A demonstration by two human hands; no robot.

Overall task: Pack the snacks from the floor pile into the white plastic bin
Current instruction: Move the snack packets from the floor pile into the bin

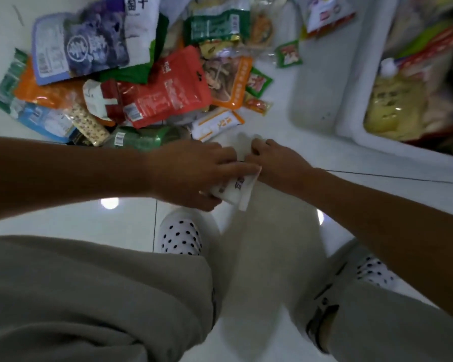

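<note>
A pile of snack packets (131, 82) lies on the white tiled floor at the upper left, with a red pouch (165, 90) and a purple-grey bag (89, 45) on top. The white plastic bin (351, 126) stands at the upper right, with yellow and red packets inside. My left hand (191, 173) is closed on a small white packet (233, 192) just in front of the pile. My right hand (275, 160) sits next to it, fingers curled down toward the floor; what is under them is hidden.
A white lid or tray (322, 82) lies on the floor left of the bin. Small green packets (288, 54) are scattered between the pile and the bin. My knees and dotted white slippers (179, 236) fill the lower frame.
</note>
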